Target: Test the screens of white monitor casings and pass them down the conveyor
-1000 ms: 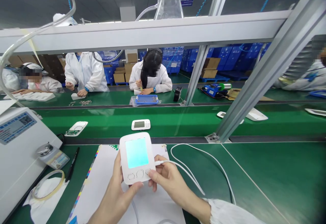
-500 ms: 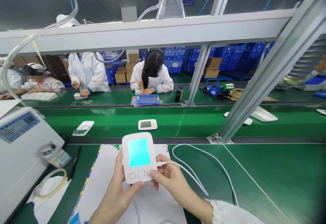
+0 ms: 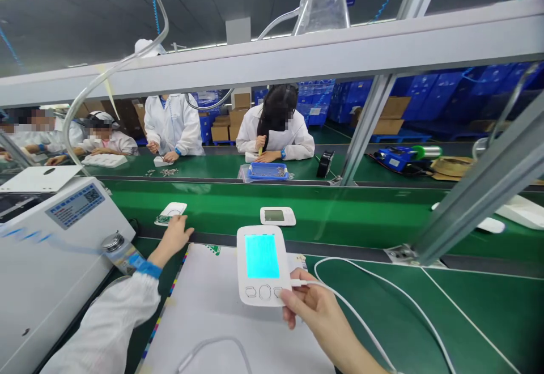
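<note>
My right hand grips the lower right corner of a white device with a lit cyan screen and three buttons, held above a white sheet. A white cable plugs into the device's right side. My left hand is stretched forward to the conveyor edge, fingers apart, just short of a white housing with a green circuit board. A second white device lies on the green belt beyond.
A white machine with a blue label stands at left. A slanted metal post rises at right. Several people in white coats work across the belt, near a blue tray of parts.
My left hand has let go of the lit device and reached forward left to the belt edge. The right hand now holds the device alone. The view has swung left.
</note>
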A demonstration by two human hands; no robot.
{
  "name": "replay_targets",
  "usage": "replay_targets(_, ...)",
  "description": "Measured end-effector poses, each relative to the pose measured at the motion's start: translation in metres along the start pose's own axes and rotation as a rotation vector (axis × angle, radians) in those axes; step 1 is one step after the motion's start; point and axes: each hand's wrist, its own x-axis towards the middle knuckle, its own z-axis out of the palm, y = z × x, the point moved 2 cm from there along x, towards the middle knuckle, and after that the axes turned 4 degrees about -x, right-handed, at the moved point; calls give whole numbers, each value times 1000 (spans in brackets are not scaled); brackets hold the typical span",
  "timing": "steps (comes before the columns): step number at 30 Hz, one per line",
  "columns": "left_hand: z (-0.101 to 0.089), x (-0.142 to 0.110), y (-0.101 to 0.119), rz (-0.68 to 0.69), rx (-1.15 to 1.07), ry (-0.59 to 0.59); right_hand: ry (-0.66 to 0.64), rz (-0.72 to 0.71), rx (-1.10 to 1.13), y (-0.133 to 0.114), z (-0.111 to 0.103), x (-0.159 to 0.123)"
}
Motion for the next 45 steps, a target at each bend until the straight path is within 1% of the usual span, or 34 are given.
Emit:
replay_targets(1, -4, 15, -12, -62, 68, 61, -1, 4, 1, 1, -1, 0)
replay_targets(3, -10, 38, -31, -172, 182, 149, -17, 16, -7, 3, -2, 1)
replay_targets(6, -11, 55, -48, -288, 294, 205, -46, 16, -15, 6, -4, 3)
replay_targets(9, -9, 61, -51, -309, 347, 206, -47, 13, 12, 6, -4, 4)
replay_targets(12, -9, 54, -39, -249, 354, 163, -48, 7, 32, 5, -2, 4)
replay_targets(14, -8, 35, -25, -163, 344, 113, -30, -12, 48, 3, -1, 3)
replay_targets(15, -7, 21, -17, -107, 342, 86, -21, -20, 55, 1, -1, 3)
replay_targets(17, -2, -18, 0, 25, 360, 37, -19, -28, 56, -1, -1, 1)
replay_targets(19, 6, -63, 11, 123, 408, 19, -30, -23, 51, -4, 0, -1)
replay_targets(21, 15, -102, 14, 148, 452, 34, -36, -20, 61, -8, 0, -2)
replay_targets(22, 20, -118, 13, 145, 478, 47, -36, -23, 69, -10, 1, -3)
replay_targets(24, 30, -138, 9, 132, 560, 55, -35, -36, 80, -13, 2, -5)
replay_targets(26, 35, -147, 7, 121, 592, 65, -32, -50, 81, -15, 3, -6)
replay_targets(27, 34, -149, 11, 130, 541, 82, -29, -55, 83, -16, 3, -6)
replay_targets(28, 33, -150, 18, 139, 427, 92, -28, -58, 85, -16, 3, -6)
replay_targets(30, 29, -155, 43, 163, 44, 57, -29, -66, 86, -15, 4, -6)
replay_targets(32, 31, -164, 76, 149, -402, -145, -28, -82, 83, -15, 3, -6)
replay_targets(33, 34, -169, 94, 163, -572, -236, -27, -90, 79, -15, 3, -6)
replay_targets(34, 38, -175, 110, 152, -675, -294, -29, -96, 76, -15, 3, -6)
replay_targets(35, 42, -180, 122, 140, -752, -274, -34, -100, 74, -15, 3, -6)
replay_targets(37, 51, -187, 135, 98, -813, -195, -51, -98, 77, -17, 4, -6)
replay_targets(39, 57, -190, 137, 62, -812, -125, -61, -84, 85, -17, 5, -6)
replay_targets(41, 60, -190, 133, 36, -796, -111, -67, -70, 86, -17, 6, -6)
replay_targets(45, 57, -188, 129, -5, -795, -121, -87, -66, 67, -14, 6, -6)
